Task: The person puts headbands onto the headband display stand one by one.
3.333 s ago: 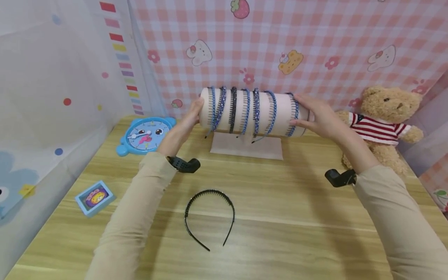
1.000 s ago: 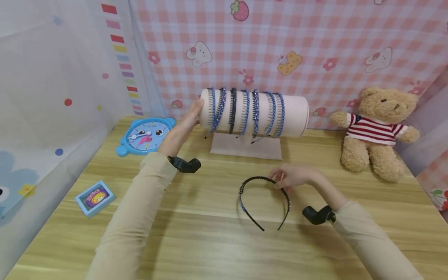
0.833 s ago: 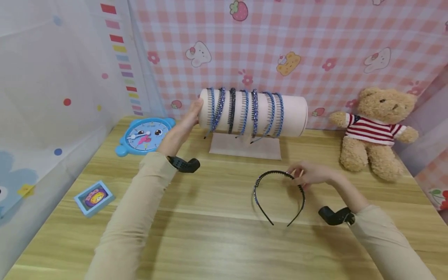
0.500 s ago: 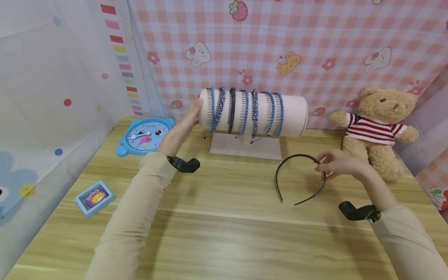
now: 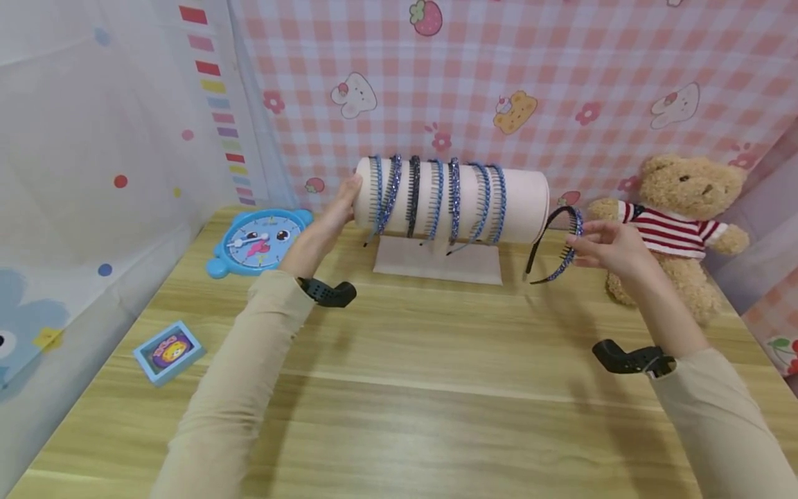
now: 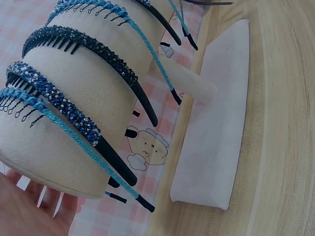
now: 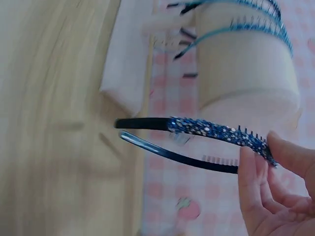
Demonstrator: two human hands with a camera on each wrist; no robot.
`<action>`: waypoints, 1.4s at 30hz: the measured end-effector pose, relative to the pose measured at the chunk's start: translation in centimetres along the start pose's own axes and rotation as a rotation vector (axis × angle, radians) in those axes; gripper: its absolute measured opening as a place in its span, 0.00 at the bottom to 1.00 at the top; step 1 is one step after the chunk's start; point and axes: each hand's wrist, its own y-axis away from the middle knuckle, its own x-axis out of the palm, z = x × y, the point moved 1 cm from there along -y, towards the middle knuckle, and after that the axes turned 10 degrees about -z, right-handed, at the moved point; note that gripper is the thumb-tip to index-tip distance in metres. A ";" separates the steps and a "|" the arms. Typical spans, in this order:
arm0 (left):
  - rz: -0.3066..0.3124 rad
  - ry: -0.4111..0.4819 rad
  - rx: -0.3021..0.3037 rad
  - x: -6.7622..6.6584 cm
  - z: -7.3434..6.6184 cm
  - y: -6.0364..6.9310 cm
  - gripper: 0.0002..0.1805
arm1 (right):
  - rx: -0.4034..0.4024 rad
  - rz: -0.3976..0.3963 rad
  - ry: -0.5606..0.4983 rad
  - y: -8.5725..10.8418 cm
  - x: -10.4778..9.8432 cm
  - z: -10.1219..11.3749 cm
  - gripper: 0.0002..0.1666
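Observation:
A pale cylindrical headband stand (image 5: 525, 206) stands at the back of the table, its roll carrying several blue and black toothed headbands (image 5: 455, 201). My left hand (image 5: 324, 225) grips the roll's left end; in the left wrist view its fingers (image 6: 49, 201) pass behind the rim. Just off the roll's right end, my right hand (image 5: 607, 249) pinches a black headband with blue glitter (image 5: 570, 253) near its top, between thumb and fingers. In the right wrist view that headband's two tips point toward the stand's base (image 7: 125, 64), apart from the roll.
A blue toy clock (image 5: 260, 241) lies behind my left forearm, and a small light-blue framed box (image 5: 169, 352) sits at the left. A teddy bear (image 5: 673, 235) in a striped shirt sits close to my right hand. A checked cloth (image 5: 461, 83) hangs behind.
My right hand slid a blue headband left along the roll, then picked the glitter headband off the table. It carried it right and up to the roll's right end, turning it. My left hand stayed.

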 end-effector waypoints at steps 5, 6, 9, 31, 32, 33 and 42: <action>-0.009 0.020 0.005 0.0 -0.1 0.1 0.34 | -0.092 -0.133 0.016 0.2 1.1 2.3 0.38; -0.011 0.024 0.006 0.0 -0.1 0.1 0.34 | -0.105 -0.148 0.008 0.2 1.4 2.6 0.37; -0.016 0.031 0.012 0.0 0.0 0.1 0.34 | -0.156 -0.181 -0.039 0.2 2.0 3.3 0.30; 0.004 0.020 0.031 0.3 0.1 0.0 0.34 | -0.555 -0.065 0.402 -2.2 1.2 3.2 0.44; 0.006 0.014 0.031 0.3 0.1 0.0 0.34 | -0.565 -0.065 0.398 -2.3 1.2 3.2 0.44; 0.011 0.007 0.034 0.3 0.1 0.0 0.34 | -0.588 -0.068 0.391 -2.5 1.3 3.2 0.44; 0.001 0.023 0.007 0.5 -0.4 -0.3 0.34 | -0.634 -0.043 0.363 -3.0 1.9 4.4 0.44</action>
